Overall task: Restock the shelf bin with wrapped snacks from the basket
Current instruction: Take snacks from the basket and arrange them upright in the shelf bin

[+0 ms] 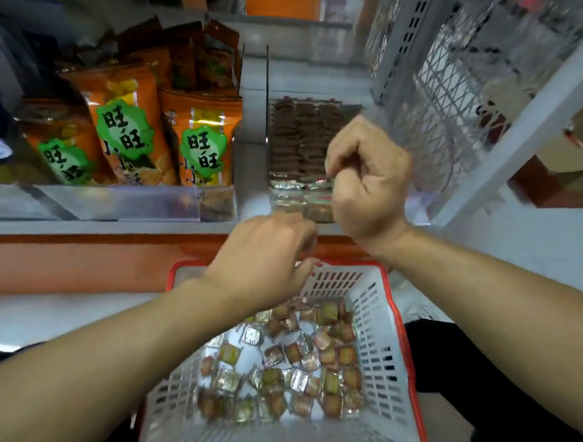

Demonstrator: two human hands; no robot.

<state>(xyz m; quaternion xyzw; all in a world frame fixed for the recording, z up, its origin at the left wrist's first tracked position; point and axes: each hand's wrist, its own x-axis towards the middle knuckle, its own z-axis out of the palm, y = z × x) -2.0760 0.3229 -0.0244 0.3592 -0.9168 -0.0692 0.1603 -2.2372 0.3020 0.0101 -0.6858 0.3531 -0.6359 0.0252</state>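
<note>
Nearest: a white slotted basket with a red rim, long axis running near to far. Loose wrapped snacks lie scattered across its floor, small square packets facing every which way; no common direction. The near part of the floor shows bare plastic, and the side walls stand clear of the pile.

Above the basket's far rim: left hand, back upward, fingers curled toward the thumb at the fingertips. Whether they pinch a packet cannot be told; the tips are blurred.

Just beyond and right: right hand, fingers curled into a loose fist, fingertips at the front edge of the shelf bin. It seems to pinch something small, but the grip is not resolved.

The bin is clear-walled, narrow, long axis near to far. Packets inside stand in tidy rows running back; silver wrapper edges show at the front. Open room remains at the bin's far end.

Left of the bin, past a divider: orange snack bags standing upright. Right: a grey mesh rack.
</note>
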